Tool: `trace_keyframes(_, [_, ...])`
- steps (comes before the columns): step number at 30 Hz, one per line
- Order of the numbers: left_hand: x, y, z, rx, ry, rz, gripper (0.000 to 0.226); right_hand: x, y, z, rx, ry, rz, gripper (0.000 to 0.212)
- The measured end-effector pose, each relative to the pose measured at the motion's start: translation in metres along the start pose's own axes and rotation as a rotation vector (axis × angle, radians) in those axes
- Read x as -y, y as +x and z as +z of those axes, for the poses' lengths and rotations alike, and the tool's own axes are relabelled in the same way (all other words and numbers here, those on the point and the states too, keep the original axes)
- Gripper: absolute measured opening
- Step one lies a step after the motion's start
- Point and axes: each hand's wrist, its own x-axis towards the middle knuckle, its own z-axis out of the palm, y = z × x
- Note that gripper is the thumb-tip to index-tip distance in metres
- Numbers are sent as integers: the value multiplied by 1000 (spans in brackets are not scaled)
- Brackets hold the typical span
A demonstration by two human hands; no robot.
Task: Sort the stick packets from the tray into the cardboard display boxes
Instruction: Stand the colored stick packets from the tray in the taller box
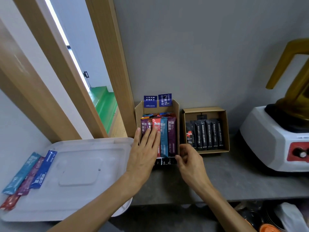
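A translucent white tray (93, 148) lies at the left with several stick packets (25, 174) (light blue, purple, dark blue, red) along its left edge. The left cardboard display box (176, 114) stands against the wall, filled with coloured packets (167, 136). My left hand (143, 153) lies flat on those packets, fingers spread and pressing on them. My right hand (189, 161) grips the box's front right corner. A second cardboard box (225, 131) to the right holds several black packets (204, 136).
A white blender base (267, 139) with an amber jug (297, 81) stands at the right on the grey counter (225, 178). A wooden door frame (107, 64) rises behind the tray. Bags and dark items (275, 216) sit below the counter's front edge.
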Motion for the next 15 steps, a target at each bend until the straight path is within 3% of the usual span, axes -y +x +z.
trace_keyframes(9, [-5,-1,-2,-30,-13,-9,86,1,0,-1,-1,-15,20,32])
trace_keyframes(15, [4,-15,-4,-140,-99,-1,94,23,-14,-4,-143,24,-41,24])
